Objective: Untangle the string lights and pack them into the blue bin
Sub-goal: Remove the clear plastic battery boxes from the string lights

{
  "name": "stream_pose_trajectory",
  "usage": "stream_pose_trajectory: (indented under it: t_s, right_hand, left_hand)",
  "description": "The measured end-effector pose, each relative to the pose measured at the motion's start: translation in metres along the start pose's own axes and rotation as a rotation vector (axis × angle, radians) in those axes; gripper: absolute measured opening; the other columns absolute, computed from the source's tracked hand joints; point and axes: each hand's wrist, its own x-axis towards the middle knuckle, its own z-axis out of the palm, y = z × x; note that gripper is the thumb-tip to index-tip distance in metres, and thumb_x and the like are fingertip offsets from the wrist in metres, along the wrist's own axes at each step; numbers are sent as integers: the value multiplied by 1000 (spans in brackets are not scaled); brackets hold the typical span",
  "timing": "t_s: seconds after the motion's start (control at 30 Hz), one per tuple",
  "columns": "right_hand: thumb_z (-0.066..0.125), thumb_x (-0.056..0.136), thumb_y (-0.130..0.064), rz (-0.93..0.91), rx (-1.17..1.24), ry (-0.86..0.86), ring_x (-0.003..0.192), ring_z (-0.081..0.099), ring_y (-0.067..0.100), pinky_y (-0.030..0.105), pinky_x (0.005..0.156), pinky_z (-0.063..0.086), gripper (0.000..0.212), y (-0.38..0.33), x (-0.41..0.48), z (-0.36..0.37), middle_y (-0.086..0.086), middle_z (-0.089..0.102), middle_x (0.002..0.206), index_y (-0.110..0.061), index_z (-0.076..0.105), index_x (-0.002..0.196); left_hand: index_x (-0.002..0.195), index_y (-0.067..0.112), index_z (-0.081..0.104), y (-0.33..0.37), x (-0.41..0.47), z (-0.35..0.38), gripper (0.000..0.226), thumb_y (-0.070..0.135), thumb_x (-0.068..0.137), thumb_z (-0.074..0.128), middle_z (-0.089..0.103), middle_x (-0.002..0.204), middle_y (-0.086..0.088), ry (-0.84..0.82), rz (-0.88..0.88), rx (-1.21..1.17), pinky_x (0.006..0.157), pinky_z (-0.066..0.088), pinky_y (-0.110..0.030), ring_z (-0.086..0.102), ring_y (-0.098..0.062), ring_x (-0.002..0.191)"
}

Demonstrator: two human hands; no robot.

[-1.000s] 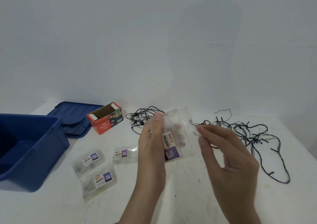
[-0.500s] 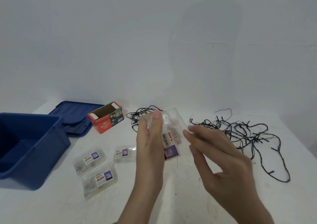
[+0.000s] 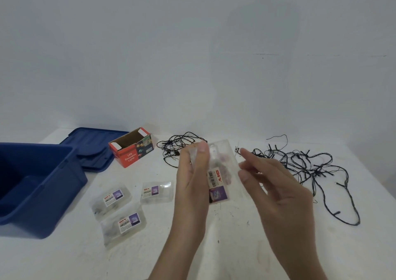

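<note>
The left hand (image 3: 190,192) pinches the clear packet (image 3: 222,166) by its edge, probably light and slippery; the right hand (image 3: 278,194) hovers loose-fingered.

3 packets (image 3: 111,198) clutter path beside blue bin (image 3: 42,204); string lights (image 3: 304,164) sprawl right; front tabletop (image 3: 235,249) open.

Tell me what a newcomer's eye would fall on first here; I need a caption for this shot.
First, the hands at centre: the left hand holds up a clear labelled packet, and the right hand is open just beside it. Next come the tangled black string lights sprawled over the right side of the white table, and the open blue bin at the left edge.
</note>
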Motion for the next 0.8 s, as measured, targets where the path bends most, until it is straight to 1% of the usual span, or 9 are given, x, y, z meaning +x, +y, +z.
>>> stream_pose_trajectory:
  t_s: [0.1,0.17,0.27,0.33,0.47,0.6,0.67,0.73,0.8]
  right_hand:
    - [69,68,-17,178,205,5,72,61,1,10,69,48,24,-4,4,-1,-7,67,77,-27,77,89]
    - [68,67,-17,212,248,23,70,62,0,10,65,47,22,-5,4,-2,-5,68,78,-29,77,84]
    - [71,72,-20,158,173,11,72,60,2,13,66,48,20,-4,0,-1,-4,68,79,-33,76,86]
    - [73,79,-29,82,61,-5,75,59,4,16,68,48,17,-3,-3,1,-3,64,81,-38,73,93]
    - [56,81,-38,-25,-55,-16,83,57,2,8,70,44,24,-3,-7,6,-14,58,88,-41,69,100]
    - [58,79,-41,-90,-201,-77,97,55,6,9,78,41,40,2,-10,8,-13,55,100,-34,62,118]
    - [58,79,-44,-110,-275,-123,107,53,7,9,86,39,51,6,-12,7,-12,53,110,-30,56,128]
    - [58,79,-45,-160,-372,-171,115,48,6,8,94,35,61,11,-13,5,-22,46,119,-26,47,136]
    - [58,77,-45,-214,-489,-216,119,41,1,12,98,33,71,17,-13,5,-26,38,123,-24,36,141]
  left_hand:
    - [96,20,56,1,-1,2,40,53,73,49,65,73,6,-47,-25,-33,56,52,-27,63,-8,63]
    - [95,19,55,-1,-1,1,37,53,79,58,64,76,2,-64,-43,-58,56,52,-29,63,-11,65]
    - [99,17,54,-4,-1,0,40,51,79,50,63,85,-7,-66,-33,-58,64,52,-34,63,-14,73]
    - [104,14,53,-4,-2,1,44,50,79,48,62,90,-13,-63,-22,-56,71,52,-40,64,-18,79]
    - [104,16,53,-3,-3,3,41,49,80,46,62,83,-2,-27,-10,-71,78,52,-53,63,-22,80]
    - [108,18,50,-1,-6,5,46,57,85,47,63,77,7,-28,-4,-55,61,54,-30,65,-10,71]
    - [113,19,50,-3,-4,2,51,59,83,43,67,89,1,-46,-74,-72,70,54,-32,67,-13,80]
    - [120,17,50,-7,0,-3,56,56,81,43,68,106,-11,-54,-187,-143,82,53,-36,66,-22,96]
    - [129,10,46,-9,4,-9,58,51,88,42,61,122,-22,-93,-282,-219,86,53,-36,61,-29,110]
